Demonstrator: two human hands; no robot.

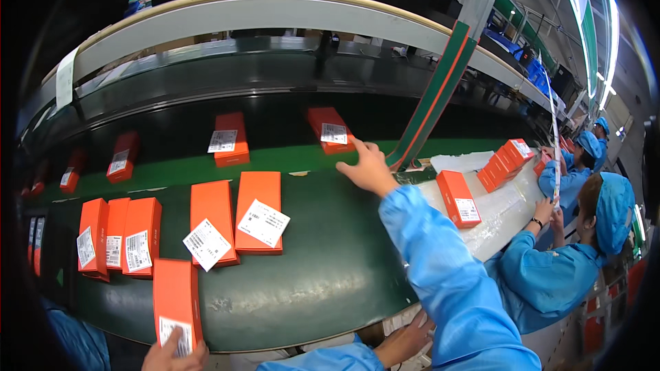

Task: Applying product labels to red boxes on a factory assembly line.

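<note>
My right hand [370, 166] reaches over the green work surface, fingers apart. Its fingertips are at the near right corner of an orange box [323, 118] with a white label; whether they touch it I cannot tell. Below the table edge, a hand [409, 338] on a blue sleeve from the lower middle seems to be my left. My right sleeve partly covers its fingers. At lower left another hand [172, 357], its sleeve out of view, grips the near end of an orange box [175, 288]; it seems to be a co-worker's. Two labelled boxes [258, 196] lie between.
Three orange boxes [142, 223] stand together at left. More boxes [230, 134] lie along the dark belt [275, 106] behind. A slanted green post [433, 99] rises beyond my hand. Right, boxes [458, 196] lie on a whitish sheet [495, 213] near a person in blue [557, 275].
</note>
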